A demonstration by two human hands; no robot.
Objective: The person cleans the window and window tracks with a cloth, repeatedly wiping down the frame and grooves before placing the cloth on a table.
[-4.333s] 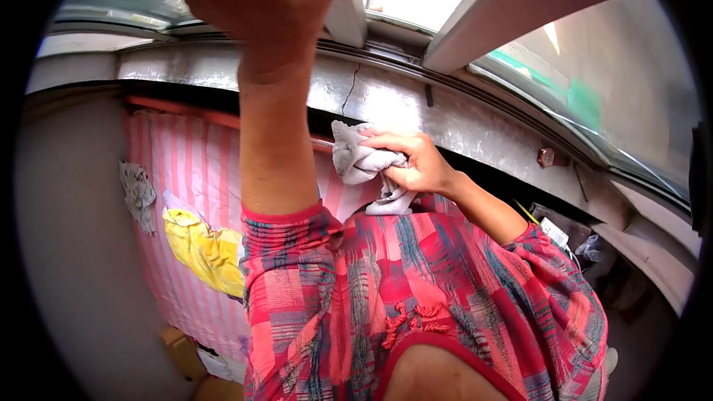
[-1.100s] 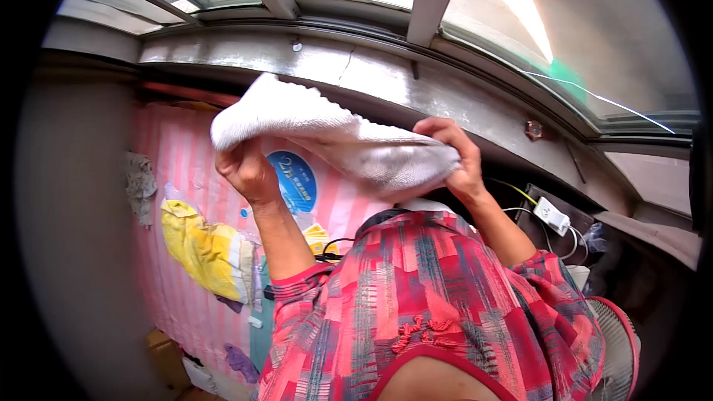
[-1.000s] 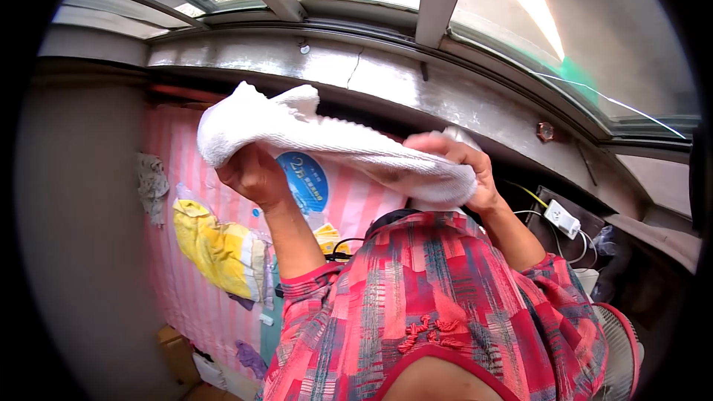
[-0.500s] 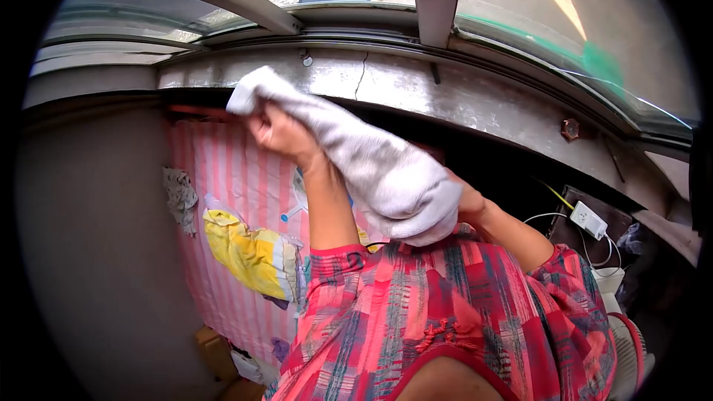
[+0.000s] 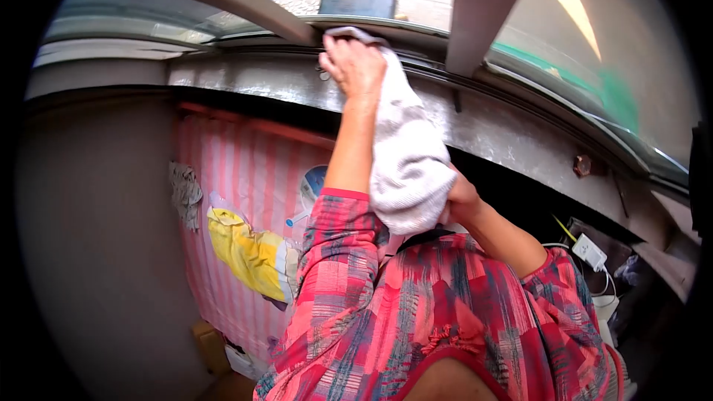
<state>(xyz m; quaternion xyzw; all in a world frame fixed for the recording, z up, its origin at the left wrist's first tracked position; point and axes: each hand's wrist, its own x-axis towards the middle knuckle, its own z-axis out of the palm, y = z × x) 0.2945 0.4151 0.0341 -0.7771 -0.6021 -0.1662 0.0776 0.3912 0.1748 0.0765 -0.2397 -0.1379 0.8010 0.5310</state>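
A white cloth (image 5: pixel 408 145) with greyish smudges hangs between my two hands. My left hand (image 5: pixel 355 67) presses one end of it against the window track above the sill (image 5: pixel 275 82), its fingers bent over the cloth. Lower down and to the right, my right hand (image 5: pixel 462 197) grips the bunched other end near my chest; its fingers are partly hidden behind the cloth. A dark flat device (image 5: pixel 358 6) lies beyond the track, just past my left hand.
Window frame bars (image 5: pixel 486 11) rise above the sill. Below it are a pink striped sheet (image 5: pixel 223 148), a yellow cloth (image 5: pixel 249 252) and a grey rag (image 5: pixel 184 189). A white power strip (image 5: pixel 589 251) with cables is at right. A small reddish-brown object (image 5: pixel 582 165) sits on the sill.
My left hand has moved up and right with its end of the cloth, from above the striped sheet to the window track. My right hand still grips the other end, close to its earlier place.
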